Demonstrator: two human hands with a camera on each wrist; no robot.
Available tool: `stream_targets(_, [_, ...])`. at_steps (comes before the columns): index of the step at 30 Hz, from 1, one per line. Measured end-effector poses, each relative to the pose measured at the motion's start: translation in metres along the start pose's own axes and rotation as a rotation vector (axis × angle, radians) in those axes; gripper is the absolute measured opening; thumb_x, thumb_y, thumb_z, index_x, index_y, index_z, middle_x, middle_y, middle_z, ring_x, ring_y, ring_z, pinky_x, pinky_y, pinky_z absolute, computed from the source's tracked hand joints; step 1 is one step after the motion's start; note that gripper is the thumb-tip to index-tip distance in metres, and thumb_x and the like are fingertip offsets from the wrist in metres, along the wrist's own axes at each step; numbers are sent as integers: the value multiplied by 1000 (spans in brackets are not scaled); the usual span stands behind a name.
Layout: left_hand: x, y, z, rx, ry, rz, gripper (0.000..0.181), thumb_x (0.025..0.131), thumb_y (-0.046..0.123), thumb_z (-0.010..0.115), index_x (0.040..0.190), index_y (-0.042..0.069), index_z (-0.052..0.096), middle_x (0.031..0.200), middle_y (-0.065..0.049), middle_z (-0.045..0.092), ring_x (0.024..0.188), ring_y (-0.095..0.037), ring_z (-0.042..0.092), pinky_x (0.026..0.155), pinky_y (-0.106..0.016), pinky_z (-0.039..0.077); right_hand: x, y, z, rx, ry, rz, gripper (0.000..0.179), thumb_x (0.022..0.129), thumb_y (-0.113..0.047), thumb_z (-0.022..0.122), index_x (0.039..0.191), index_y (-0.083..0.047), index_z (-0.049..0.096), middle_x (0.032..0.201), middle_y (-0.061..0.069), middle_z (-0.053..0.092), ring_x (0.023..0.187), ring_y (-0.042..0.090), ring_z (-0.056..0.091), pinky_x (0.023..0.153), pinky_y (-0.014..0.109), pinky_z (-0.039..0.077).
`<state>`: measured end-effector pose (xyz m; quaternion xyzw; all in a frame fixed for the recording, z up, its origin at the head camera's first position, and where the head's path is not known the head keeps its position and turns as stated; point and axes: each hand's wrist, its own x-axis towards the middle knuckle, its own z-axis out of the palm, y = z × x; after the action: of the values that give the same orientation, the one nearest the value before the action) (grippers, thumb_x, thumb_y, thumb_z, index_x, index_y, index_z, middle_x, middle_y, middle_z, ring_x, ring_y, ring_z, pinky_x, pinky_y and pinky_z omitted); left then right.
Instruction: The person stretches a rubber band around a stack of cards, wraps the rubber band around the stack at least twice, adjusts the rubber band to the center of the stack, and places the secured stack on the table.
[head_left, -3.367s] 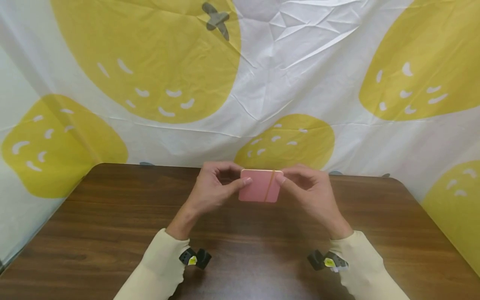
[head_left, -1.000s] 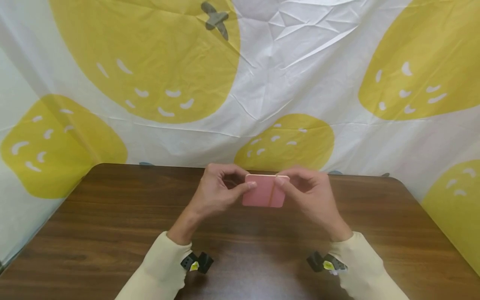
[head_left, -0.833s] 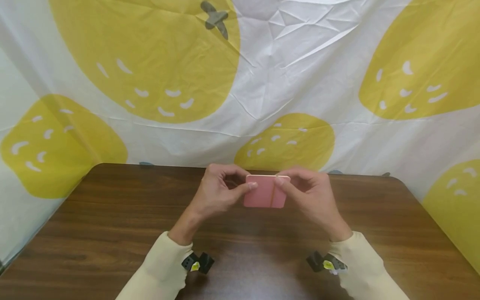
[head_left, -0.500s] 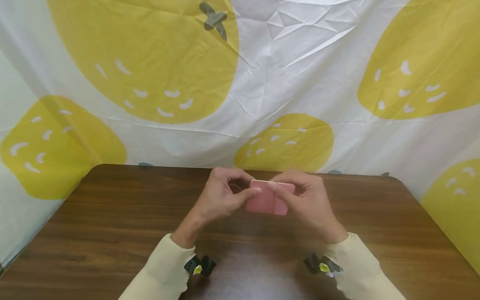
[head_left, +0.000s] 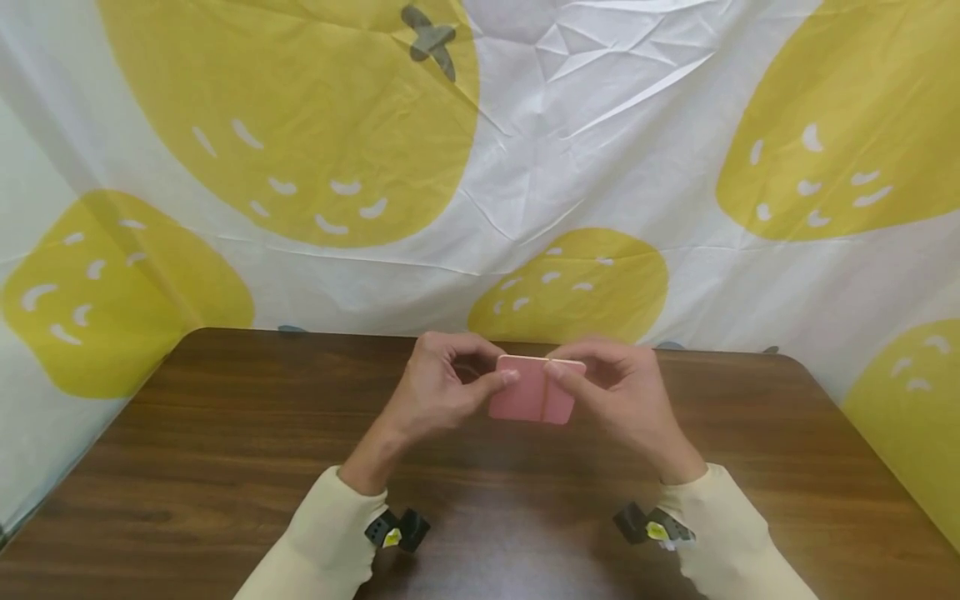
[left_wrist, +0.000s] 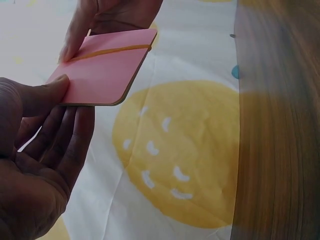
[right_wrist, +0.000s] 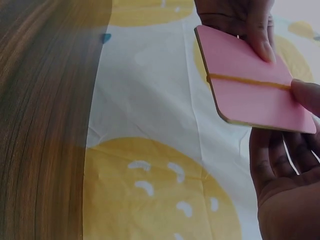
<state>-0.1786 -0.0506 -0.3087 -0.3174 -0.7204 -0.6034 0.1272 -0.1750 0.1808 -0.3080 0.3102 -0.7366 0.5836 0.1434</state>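
Observation:
A small pink notebook (head_left: 521,396) with rounded corners is held up between both hands over the table. An orange elastic band (head_left: 544,396) runs across its cover, right of the middle in the head view. My left hand (head_left: 431,387) pinches the left side, thumb on the cover and fingers behind. On the right side, my right hand (head_left: 626,396) grips it the same way, with the thumb tip at the upper end of the band (right_wrist: 250,81). Both wrist views show the notebook (left_wrist: 102,75) closed, its page edges thin and pale.
Below the hands lies a dark brown wooden table (head_left: 225,442). A white cloth (head_left: 360,287) with large yellow fruit prints hangs behind it. Black wrist cameras (head_left: 405,530) sit at both pale sleeves (head_left: 318,529).
Since the oldest frame the notebook has shifted slightly right and lower. The right thumb moved left across the cover, and the band's upper end now lies nearer the middle.

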Motion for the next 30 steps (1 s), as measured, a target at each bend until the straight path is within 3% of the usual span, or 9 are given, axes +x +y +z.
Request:
stream_targets(11, [-1,0,1,35,4,-3,8,82,1,82,87,0,77,78,-5,73,69,-13,66,64,-41,59,0,-2,5,-64,7,-55,10,88,3,76,95,-4,77,89,10,72,86,21,65,76,27,54])
stream_targets(19, [-2,-3,7,48,-24,41,6,83,1,82,87,1,77,77,-4,73,66,-10,65,60,-36,58,1,-2,9,-123,-42,-150,19,86,6,76,97,-9,80,90,3,75,84,18,69,76,26,54])
stream_targets(30, [-1,-1,6,37,-12,13,8,83,4,83,88,1,78,79,-4,74,68,-11,67,62,-40,59,0,-2,7,-99,5,-22,16,84,2,81,97,-6,80,91,2,76,85,18,69,74,25,55])
